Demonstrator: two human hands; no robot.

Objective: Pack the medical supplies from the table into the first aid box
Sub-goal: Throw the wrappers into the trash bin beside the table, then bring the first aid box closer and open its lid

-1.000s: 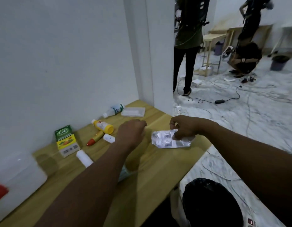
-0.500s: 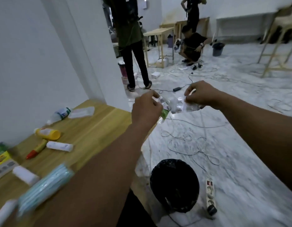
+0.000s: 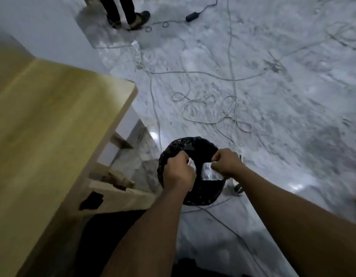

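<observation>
Both my hands hover over a black-lined bin (image 3: pixel 173 148) on the floor, beside the table. My right hand (image 3: pixel 227 164) pinches a clear plastic wrapper (image 3: pixel 210 172). My left hand (image 3: pixel 178 169) is closed on another bit of clear plastic (image 3: pixel 191 164); the two pieces look pulled apart, with a gap between them. The first aid box and the medical supplies are out of view.
The wooden table (image 3: pixel 53 116) fills the left side, its corner near the bin. White and black cables (image 3: pixel 213 108) loop over the marble floor. A power strip (image 3: pixel 238 185) lies just right of the bin. Another person's feet (image 3: pixel 129 17) stand at the top.
My view has swung from the table down to the floor. Both hands carried the wrapper off the table and lowered it over the bin, where it now appears split between them.
</observation>
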